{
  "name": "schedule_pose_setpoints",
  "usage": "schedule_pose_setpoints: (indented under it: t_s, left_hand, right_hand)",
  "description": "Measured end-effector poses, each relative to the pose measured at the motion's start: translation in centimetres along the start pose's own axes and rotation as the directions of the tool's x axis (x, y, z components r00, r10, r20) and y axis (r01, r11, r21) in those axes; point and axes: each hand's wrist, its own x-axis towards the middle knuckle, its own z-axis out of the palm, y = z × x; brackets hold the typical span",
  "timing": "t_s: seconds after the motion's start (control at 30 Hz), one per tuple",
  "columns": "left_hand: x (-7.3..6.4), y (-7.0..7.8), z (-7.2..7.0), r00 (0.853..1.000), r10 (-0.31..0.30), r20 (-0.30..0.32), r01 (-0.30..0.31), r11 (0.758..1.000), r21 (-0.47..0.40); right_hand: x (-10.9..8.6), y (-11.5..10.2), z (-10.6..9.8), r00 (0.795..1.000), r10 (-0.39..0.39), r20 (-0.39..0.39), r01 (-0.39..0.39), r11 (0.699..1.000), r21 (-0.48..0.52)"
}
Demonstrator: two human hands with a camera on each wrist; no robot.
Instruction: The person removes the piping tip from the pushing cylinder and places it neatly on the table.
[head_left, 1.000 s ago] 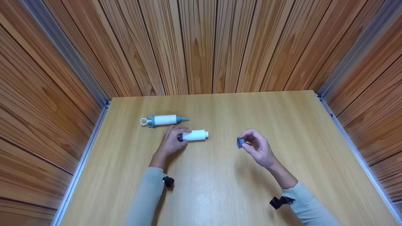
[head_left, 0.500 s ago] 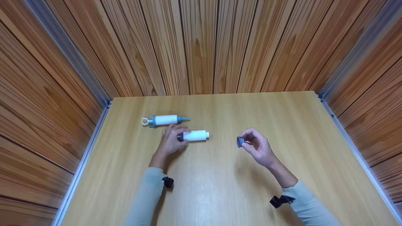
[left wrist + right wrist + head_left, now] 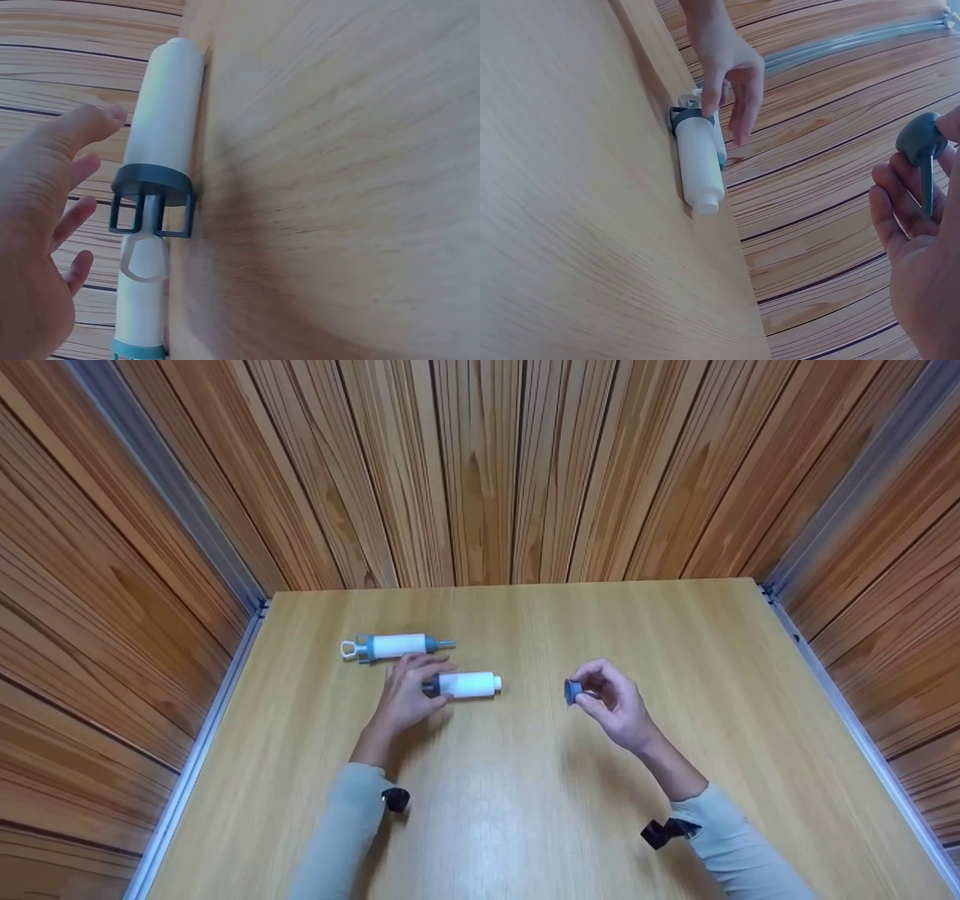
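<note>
Because the white barrel (image 3: pixel 470 684) is round and lies on its side on the surface (image 3: pixel 465 817), a careless nudge from the left hand (image 3: pixel 405 694) could well set it rolling; the dark collar (image 3: pixel 152 181) with its finger loops would probably check a roll, though the narrow tip end might swing round; the left hand has its fingers loosely spread about the collar end without gripping anything, and whether a fingertip brushes the barrel I cannot tell for sure; the right hand (image 3: pixel 615 711) is closed in a pinch on the grey-blue nozzle cap (image 3: pixel 572 691), its thin stem (image 3: pixel 928 184) pointing back towards the palm, so a slack pinch would likely drop the cap, and a tilted one would make it sit crooked if brought to the barrel; the second syringe (image 3: pixel 399 646), upper left of the head view and just beyond the left hand, could be knocked by the knuckles; the barrel lies left of centre in that view, just right of the left hand's fingers and well apart from the right hand, with the cap raised right of centre.
</note>
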Motion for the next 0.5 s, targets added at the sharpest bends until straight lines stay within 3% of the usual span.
schedule_pose_setpoints:
  t_s: [0.5]
  left_hand:
    - [-0.4, 1.8, -0.4, 0.997, 0.043, -0.066, -0.045, 0.998, -0.042]
  right_hand:
    - [0.1, 0.7, 0.2, 0.998, 0.051, -0.042, -0.05, 0.998, 0.042]
